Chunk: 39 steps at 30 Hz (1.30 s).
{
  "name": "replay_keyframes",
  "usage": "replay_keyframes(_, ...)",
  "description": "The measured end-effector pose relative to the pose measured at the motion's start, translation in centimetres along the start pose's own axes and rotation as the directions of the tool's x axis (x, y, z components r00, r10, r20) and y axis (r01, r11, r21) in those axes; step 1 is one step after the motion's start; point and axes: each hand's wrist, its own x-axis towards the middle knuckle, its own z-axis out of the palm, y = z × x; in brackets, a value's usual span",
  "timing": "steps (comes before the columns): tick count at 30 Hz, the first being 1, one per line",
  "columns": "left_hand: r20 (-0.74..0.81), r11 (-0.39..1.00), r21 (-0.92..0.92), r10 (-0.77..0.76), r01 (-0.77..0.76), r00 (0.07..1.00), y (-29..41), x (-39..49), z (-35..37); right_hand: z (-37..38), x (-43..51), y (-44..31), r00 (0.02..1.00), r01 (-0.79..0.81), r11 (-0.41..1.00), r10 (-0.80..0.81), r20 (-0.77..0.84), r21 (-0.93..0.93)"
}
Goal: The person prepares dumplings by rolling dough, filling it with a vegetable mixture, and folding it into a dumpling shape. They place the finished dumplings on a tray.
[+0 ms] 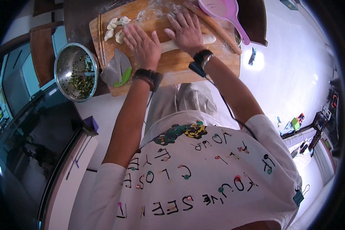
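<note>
A long roll of pale dough (170, 46) lies across a floured wooden board (172, 75). My left hand (143, 46) is flat with its fingers spread, its thumb side at the roll's left end. My right hand (187, 33) presses palm down over the roll, fingers apart, and the rounded right end shows beyond it. Several folded dumplings (112, 24) sit just left of my left hand. Near my left wrist lie a metal dough scraper (107, 73) and a tool with a green handle (127, 76). A wooden rolling pin (218, 30) slants to the right of my right hand.
A steel bowl (95, 86) with chopped green filling stands left of the board. Wooden chopsticks (101, 43) lie along the board's left side. A pink plastic ladle or scoop (238, 24) rests at the upper right. A chair (43, 57) is at the far left. Cables hang from both wrists.
</note>
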Motion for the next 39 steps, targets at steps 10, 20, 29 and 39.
replay_keyframes(10, 0.377, 0.954, -0.192, 0.289, -0.231, 0.88, -2.2, -13.1, -7.2, -8.8, -16.7, 1.1, 0.941, 0.005, 0.996, -0.034, 0.337, 0.085)
replay_keyframes(20, 0.092, 0.985, 0.142, 0.088, -0.101, 0.992, -1.5, -1.0, -3.1, -3.9, -2.6, 3.1, 0.981, 0.11, 0.993, -0.101, 0.165, -0.045)
replay_keyframes(29, 0.199, 0.966, -0.118, 0.252, -0.232, 0.947, 3.9, -3.8, -1.5, -2.7, -5.1, 0.4, 0.992, 0.056, 0.993, -0.068, 0.109, 0.107)
replay_keyframes(39, 0.174, 0.993, -0.094, 0.086, -0.07, 0.981, 1.1, -6.2, -2.8, -5.5, -9.9, 2.5, 0.973, -0.012, 0.996, -0.008, 0.23, 0.086)
